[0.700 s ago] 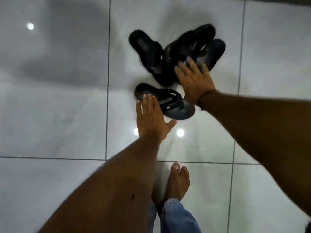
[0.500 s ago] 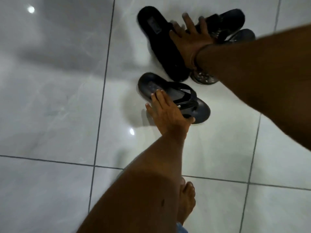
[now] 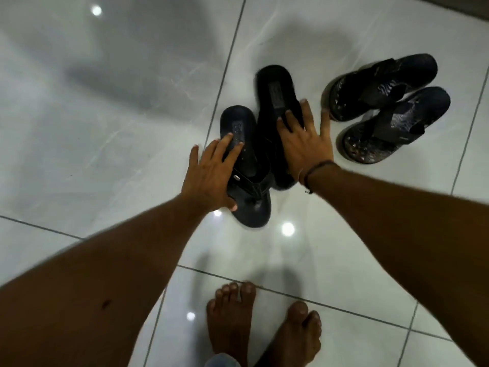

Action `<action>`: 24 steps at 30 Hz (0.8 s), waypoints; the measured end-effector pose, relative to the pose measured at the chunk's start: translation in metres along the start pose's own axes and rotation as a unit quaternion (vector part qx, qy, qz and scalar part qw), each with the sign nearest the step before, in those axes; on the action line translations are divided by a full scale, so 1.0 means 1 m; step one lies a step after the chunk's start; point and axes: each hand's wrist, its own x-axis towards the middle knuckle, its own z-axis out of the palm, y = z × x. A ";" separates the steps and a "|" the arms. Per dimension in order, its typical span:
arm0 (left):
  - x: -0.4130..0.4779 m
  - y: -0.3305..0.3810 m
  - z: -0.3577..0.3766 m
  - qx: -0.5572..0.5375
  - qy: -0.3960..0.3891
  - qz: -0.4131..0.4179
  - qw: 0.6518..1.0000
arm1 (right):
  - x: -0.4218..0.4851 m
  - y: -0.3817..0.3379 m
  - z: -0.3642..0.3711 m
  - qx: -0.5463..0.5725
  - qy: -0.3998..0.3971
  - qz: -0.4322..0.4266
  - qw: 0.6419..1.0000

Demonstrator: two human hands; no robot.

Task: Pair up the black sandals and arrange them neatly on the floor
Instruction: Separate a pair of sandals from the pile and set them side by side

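Observation:
Two smooth black sandals lie side by side on the white tiled floor, touching along their length. My left hand [image 3: 211,176] rests flat on the left sandal [image 3: 254,207], fingers spread over its footbed near the strap. My right hand [image 3: 304,144] lies flat on the right sandal [image 3: 275,86], covering its near half, with a dark cord around the wrist. A second pair, worn and speckled, sits to the right: the far sandal [image 3: 381,86] and the near sandal [image 3: 397,125] lie parallel, angled, apart from my hands.
My two bare feet [image 3: 230,319] stand on the glossy floor tiles [image 3: 105,128] below the sandals, with a bit of blue jeans hem at the bottom edge. Ceiling lights reflect off the tiles. A dark strip runs along the top right corner.
The two smooth sandals, earlier apart and crossing, now lie parallel and touching. Both hands moved onto them. The worn pair now sits clear to the right, side by side.

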 end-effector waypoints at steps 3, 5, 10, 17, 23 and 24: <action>0.005 -0.020 -0.012 0.019 -0.016 0.053 0.998 | -0.029 -0.013 0.014 0.036 -0.023 0.051 0.998; 0.010 -0.027 -0.019 0.031 -0.020 0.073 0.997 | -0.044 -0.018 0.022 0.050 -0.032 0.077 0.995; 0.026 -0.032 -0.036 0.048 -0.022 0.081 0.995 | -0.068 -0.023 0.035 0.075 -0.052 0.106 0.990; 0.038 -0.032 -0.048 0.051 -0.037 0.079 0.995 | -0.070 -0.020 0.040 0.077 -0.044 0.091 0.992; 0.034 -0.032 -0.043 0.051 -0.039 0.116 0.991 | -0.066 -0.027 0.038 0.090 -0.040 0.098 0.990; 0.035 -0.033 -0.044 0.055 -0.043 0.121 0.990 | -0.066 -0.028 0.037 0.091 -0.040 0.099 0.990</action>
